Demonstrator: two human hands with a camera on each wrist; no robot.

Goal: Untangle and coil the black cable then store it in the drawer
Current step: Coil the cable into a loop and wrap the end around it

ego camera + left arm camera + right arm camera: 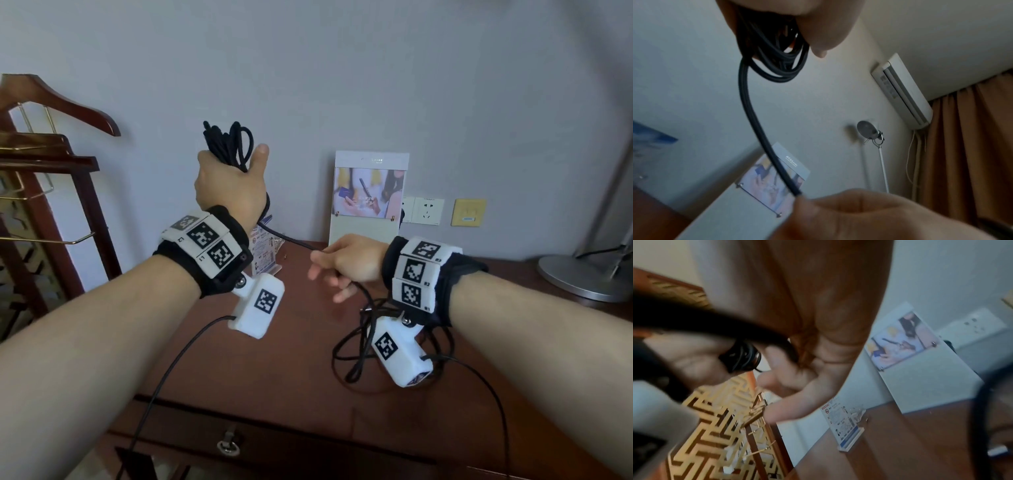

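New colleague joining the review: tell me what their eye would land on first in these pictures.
First, the left hand raised before the grey wall, gripping a bundle of black cable loops. A strand runs down to the right hand, which pinches it above the wooden desk, where more loose cable lies tangled. A drawer with a ring pull sits below.

A reddish-brown wooden desk [308, 370] is filling the lower middle of the head view, running back to the grey wall. A loose tangle of black cable [356, 346] is lying on its top right of centre, partly hidden behind the wrist camera. A small notice card in a clear stand [263, 250] is standing at the back, left of centre. A white display board with a photo [368, 195] is leaning upright against the wall behind it. A round metal lamp base [582, 279] is sitting at the right edge. A drawer front with a ring pull [228, 445] is showing at the bottom.
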